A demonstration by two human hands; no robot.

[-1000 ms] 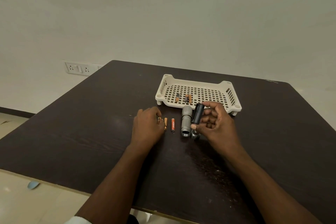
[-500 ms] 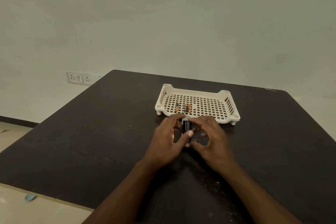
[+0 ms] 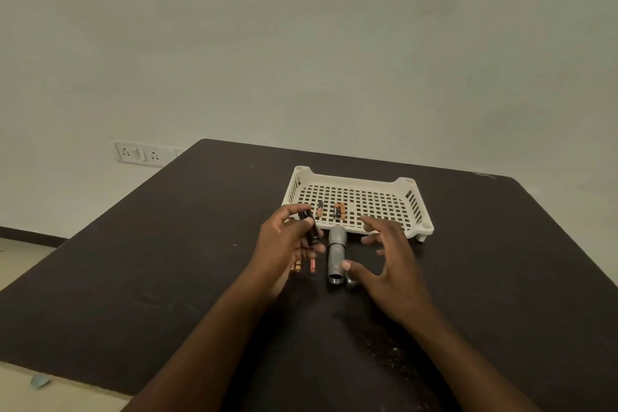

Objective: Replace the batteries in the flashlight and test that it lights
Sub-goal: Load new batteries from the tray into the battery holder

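Note:
The grey flashlight body [image 3: 335,254] lies on the dark table [image 3: 167,261] with its open end toward me. Its end cap [image 3: 351,283] sits just right of that opening, partly hidden by my right thumb. My left hand [image 3: 284,244] grips the black battery holder [image 3: 311,227], lifted a little above the table. My right hand [image 3: 388,261] hovers to the right of the flashlight body, fingers spread and holding nothing. Two small orange batteries [image 3: 305,266] lie on the table beneath my left hand.
A white perforated tray [image 3: 414,207] stands behind the flashlight, with three batteries [image 3: 334,210] lying near its front. A wall socket panel [image 3: 138,153] is on the wall at the far left. The table's near edge runs along the lower left.
The black battery holder passed from my right hand to my left, which now holds it left of the flashlight body. My right hand let go and spread open to the right.

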